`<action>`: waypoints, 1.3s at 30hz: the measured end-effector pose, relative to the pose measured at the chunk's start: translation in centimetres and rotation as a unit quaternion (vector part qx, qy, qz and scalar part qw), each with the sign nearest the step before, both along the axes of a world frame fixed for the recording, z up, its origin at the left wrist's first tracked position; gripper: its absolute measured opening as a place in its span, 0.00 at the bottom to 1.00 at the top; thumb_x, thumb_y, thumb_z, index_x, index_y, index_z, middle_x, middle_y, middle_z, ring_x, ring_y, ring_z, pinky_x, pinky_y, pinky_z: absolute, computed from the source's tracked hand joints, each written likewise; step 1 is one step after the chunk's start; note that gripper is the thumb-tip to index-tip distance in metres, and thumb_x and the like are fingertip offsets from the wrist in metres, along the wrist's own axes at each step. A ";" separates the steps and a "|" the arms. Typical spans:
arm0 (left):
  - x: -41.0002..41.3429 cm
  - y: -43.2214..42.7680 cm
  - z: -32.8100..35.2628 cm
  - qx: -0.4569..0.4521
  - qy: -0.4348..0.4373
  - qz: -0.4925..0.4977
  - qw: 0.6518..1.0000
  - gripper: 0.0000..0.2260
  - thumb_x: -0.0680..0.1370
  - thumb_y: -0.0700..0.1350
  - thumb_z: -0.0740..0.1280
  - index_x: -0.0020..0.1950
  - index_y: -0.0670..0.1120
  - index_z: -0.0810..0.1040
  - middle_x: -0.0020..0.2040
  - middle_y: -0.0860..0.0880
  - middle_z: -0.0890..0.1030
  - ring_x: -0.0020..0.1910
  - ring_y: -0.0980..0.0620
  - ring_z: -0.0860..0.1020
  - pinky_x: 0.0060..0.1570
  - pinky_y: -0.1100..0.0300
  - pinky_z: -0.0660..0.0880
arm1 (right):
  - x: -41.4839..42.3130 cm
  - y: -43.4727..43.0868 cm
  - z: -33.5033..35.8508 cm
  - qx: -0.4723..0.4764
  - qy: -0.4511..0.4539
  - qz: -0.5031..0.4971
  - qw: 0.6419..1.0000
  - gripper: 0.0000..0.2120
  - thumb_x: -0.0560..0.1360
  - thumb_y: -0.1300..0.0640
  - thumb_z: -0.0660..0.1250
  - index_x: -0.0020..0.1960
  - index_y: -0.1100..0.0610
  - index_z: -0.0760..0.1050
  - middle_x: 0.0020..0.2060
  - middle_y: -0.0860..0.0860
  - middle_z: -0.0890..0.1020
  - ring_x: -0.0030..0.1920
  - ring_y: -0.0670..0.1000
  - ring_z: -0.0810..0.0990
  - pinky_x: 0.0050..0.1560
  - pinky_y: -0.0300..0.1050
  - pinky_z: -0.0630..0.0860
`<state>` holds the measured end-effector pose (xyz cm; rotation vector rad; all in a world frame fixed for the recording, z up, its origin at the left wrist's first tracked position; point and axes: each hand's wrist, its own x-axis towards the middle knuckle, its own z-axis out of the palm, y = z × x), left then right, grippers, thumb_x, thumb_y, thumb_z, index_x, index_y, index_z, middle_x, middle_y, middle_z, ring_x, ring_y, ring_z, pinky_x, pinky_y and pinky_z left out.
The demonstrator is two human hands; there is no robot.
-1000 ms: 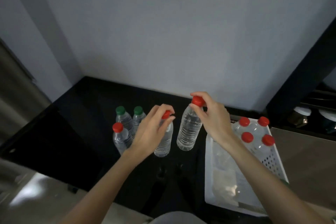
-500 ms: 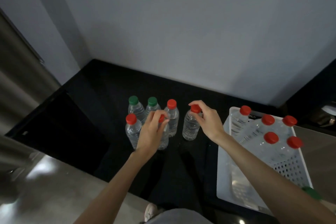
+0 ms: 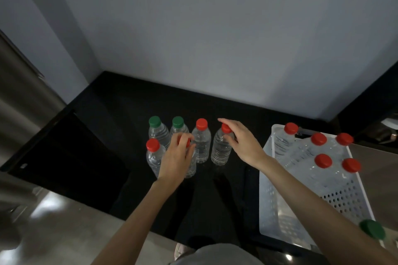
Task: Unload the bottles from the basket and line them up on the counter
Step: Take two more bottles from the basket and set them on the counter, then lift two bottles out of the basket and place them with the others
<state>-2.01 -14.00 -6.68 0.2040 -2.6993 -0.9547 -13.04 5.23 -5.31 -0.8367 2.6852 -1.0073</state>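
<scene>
Presently on the glossy black counter (image 3: 120, 114), six clear plastic bottles stand upright in two rows.

- Back row, left to right: far-left green-capped bottle (image 3: 155, 132), second green-capped bottle (image 3: 178, 129), free red-capped bottle (image 3: 201, 146), end red-capped bottle (image 3: 220, 153). They stand just beside one another.
- Front row: front-left red-capped bottle (image 3: 152, 157) and, close on its right, the front-right red-capped bottle (image 3: 191, 168).
- Left hand (image 3: 175, 159): fingers curled round the top of the front-right red-capped bottle, pinching it at the cap. The bottle's base rests on the counter.
- Right hand (image 3: 243, 146): forefinger laid over the cap of the end red-capped bottle, thumb beside its neck. Whether it clamps or merely touches cannot be told.
- White perforated plastic basket (image 3: 344, 198): on the counter to the right, well apart from the rows. It holds five clear red-capped bottles (image 3: 323, 160), all grouped at its far end.
- Dark green cap (image 3: 372, 229): at the basket's near right corner — inside or beside it, cannot be told.
- Pale grey wall (image 3: 215, 38): behind the counter.
</scene>
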 end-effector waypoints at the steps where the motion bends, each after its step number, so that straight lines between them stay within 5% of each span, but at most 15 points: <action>1: 0.0 0.1 0.1 -0.041 -0.012 0.009 0.999 0.11 0.80 0.46 0.63 0.62 0.49 0.70 0.63 0.49 0.69 0.54 0.53 0.76 0.42 0.59 0.79 | 0.2 0.2 0.1 0.016 -0.008 0.005 1.000 0.27 0.79 0.57 0.63 0.75 0.45 0.59 0.71 0.49 0.68 0.70 0.49 0.68 0.68 0.49 0.70; 6: 0.3 1.4 1.8 -0.244 0.050 0.056 0.967 0.15 0.75 0.40 0.67 0.62 0.43 0.76 0.65 0.43 0.74 0.60 0.45 0.76 0.55 0.51 0.75 | 1.5 2.0 2.9 0.050 0.016 0.012 0.999 0.29 0.79 0.53 0.63 0.77 0.44 0.55 0.75 0.48 0.62 0.75 0.50 0.60 0.71 0.49 0.64; 13: 0.1 6.6 7.6 -0.202 0.176 0.018 0.963 0.13 0.77 0.43 0.67 0.61 0.46 0.77 0.61 0.49 0.78 0.57 0.51 0.77 0.56 0.53 0.72 | 5.8 9.4 8.3 0.029 0.106 -0.076 0.991 0.18 0.79 0.53 0.63 0.68 0.46 0.70 0.69 0.43 0.70 0.68 0.43 0.67 0.64 0.36 0.62; 18: -1.1 12.8 8.9 -0.152 0.196 -0.055 0.967 0.14 0.77 0.44 0.66 0.62 0.47 0.76 0.60 0.50 0.78 0.56 0.52 0.77 0.57 0.56 0.70 | 9.3 16.0 8.8 -0.001 0.136 -0.164 0.977 0.17 0.78 0.55 0.64 0.66 0.48 0.73 0.66 0.44 0.74 0.66 0.43 0.70 0.64 0.40 0.69; 26: -2.0 21.4 5.9 -0.030 0.077 -0.196 0.977 0.18 0.78 0.46 0.65 0.68 0.47 0.70 0.63 0.50 0.76 0.59 0.51 0.76 0.56 0.56 0.74 | 15.0 23.5 6.0 0.061 0.078 -0.266 0.959 0.20 0.77 0.54 0.66 0.68 0.48 0.70 0.67 0.46 0.72 0.66 0.48 0.69 0.59 0.41 0.68; 30: -3.2 24.1 2.9 -0.040 0.028 -0.223 0.974 0.24 0.79 0.48 0.65 0.73 0.51 0.62 0.68 0.50 0.71 0.63 0.52 0.74 0.55 0.56 0.76 | 16.8 25.3 3.9 0.107 -0.008 -0.265 0.958 0.22 0.76 0.52 0.68 0.68 0.47 0.69 0.65 0.48 0.74 0.63 0.50 0.73 0.61 0.45 0.73; 33: -4.3 25.4 1.1 -0.036 -0.014 -0.235 0.971 0.27 0.78 0.49 0.66 0.75 0.52 0.59 0.68 0.50 0.71 0.64 0.51 0.74 0.53 0.55 0.76 | 17.0 25.5 2.7 0.135 -0.024 -0.263 0.955 0.19 0.75 0.50 0.69 0.63 0.47 0.68 0.60 0.49 0.78 0.57 0.52 0.77 0.53 0.45 0.77; 39: -5.7 26.9 -0.9 0.011 -0.070 -0.221 0.973 0.33 0.75 0.53 0.70 0.75 0.50 0.57 0.69 0.48 0.70 0.65 0.47 0.74 0.57 0.48 0.77 | 15.8 24.6 1.4 0.016 -0.068 -0.307 0.949 0.22 0.69 0.53 0.75 0.57 0.51 0.68 0.47 0.50 0.80 0.46 0.52 0.80 0.42 0.40 0.72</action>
